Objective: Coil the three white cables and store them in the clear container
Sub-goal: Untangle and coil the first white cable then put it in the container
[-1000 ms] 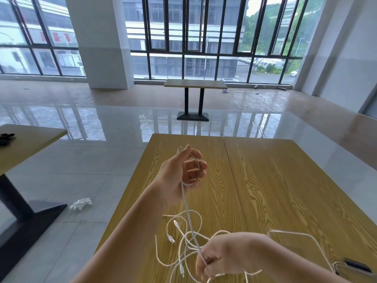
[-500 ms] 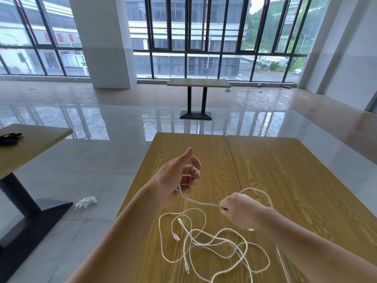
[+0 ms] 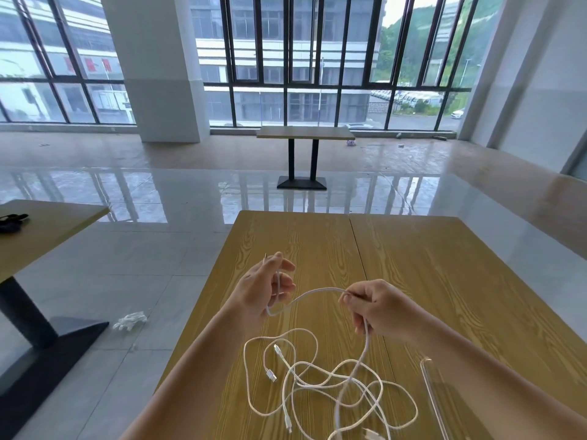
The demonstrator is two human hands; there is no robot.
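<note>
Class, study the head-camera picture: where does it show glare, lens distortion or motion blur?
Head view: window glare mirrors on the glossy floor; wide-angle bending tilts the window frames at the edges; the cable between left hand and right hand is sharp, its hanging part slightly blurred.

Bare tabletop [image 3: 428,281] ahead; loose cables [image 3: 330,381] near, perhaps tangled

Matt grained wooden table [image 3: 413,281], glossy tiled floor [image 3: 158,249], clear plastic container [image 3: 427,373].
</note>
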